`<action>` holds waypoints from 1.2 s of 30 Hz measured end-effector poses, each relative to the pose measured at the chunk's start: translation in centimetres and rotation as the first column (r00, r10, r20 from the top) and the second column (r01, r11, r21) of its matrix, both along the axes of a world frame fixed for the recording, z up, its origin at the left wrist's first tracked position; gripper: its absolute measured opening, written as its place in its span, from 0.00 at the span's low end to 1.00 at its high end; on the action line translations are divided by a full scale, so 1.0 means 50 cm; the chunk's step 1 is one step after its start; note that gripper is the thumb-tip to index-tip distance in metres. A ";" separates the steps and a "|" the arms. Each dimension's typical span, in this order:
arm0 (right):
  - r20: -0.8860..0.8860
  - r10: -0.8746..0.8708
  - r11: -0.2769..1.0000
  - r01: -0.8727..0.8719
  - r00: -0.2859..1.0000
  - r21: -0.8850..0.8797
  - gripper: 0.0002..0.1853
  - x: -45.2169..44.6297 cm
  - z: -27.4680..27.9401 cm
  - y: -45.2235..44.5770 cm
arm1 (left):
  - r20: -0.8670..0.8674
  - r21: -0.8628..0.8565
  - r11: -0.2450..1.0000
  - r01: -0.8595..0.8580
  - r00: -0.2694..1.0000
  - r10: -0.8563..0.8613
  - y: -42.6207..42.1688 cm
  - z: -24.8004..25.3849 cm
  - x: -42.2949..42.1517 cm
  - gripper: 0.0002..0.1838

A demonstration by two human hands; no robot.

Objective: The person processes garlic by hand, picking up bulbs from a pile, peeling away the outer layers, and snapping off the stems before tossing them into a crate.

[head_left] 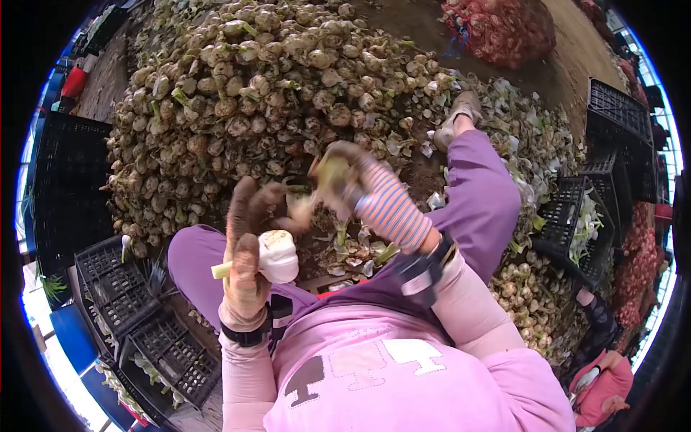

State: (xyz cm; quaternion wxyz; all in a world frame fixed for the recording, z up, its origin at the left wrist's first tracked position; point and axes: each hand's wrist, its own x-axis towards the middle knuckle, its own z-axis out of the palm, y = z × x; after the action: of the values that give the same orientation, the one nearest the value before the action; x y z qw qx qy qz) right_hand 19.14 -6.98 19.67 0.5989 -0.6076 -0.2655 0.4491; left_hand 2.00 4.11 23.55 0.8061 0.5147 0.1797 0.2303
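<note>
My left hand, in a soiled glove, grips a clean white garlic bulb. A short cut stem pokes out on the left side of that hand, and some of its fingers point up and away. My right hand wears a striped glove with dirty fingertips. Its fingers are curled and smeared by motion around something greenish-brown that I cannot make out. Loose peelings lie on the ground below the hands, between my knees. Beyond them rises a big heap of unpeeled garlic bulbs.
Black plastic crates stand at the left, and more crates at the right. Garlic skins cover the ground past my right leg. A red net sack sits at the back. Another person in pink works at the lower right.
</note>
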 end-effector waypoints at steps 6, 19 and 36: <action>0.766 0.109 0.944 -0.307 0.633 0.120 0.33 -0.040 0.015 0.009 | -0.243 0.346 0.938 -0.015 0.964 0.106 0.018 0.025 -0.017 0.41; -0.052 0.610 0.791 -0.612 0.791 -0.022 0.16 -0.017 0.047 -0.004 | -0.256 0.137 0.931 0.339 0.920 -0.297 0.021 -0.019 -0.012 0.47; -0.462 0.316 0.935 -0.188 0.828 0.302 0.18 -0.072 0.047 0.006 | -0.264 -0.028 0.998 -0.062 0.963 0.052 0.031 -0.017 -0.009 0.50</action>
State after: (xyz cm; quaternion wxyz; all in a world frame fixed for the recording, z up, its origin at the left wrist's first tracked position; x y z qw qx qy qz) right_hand 15.52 -6.69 22.02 0.6520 -0.3503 -0.2312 0.6315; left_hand 1.57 5.69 22.71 0.7772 0.5209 0.3038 0.1798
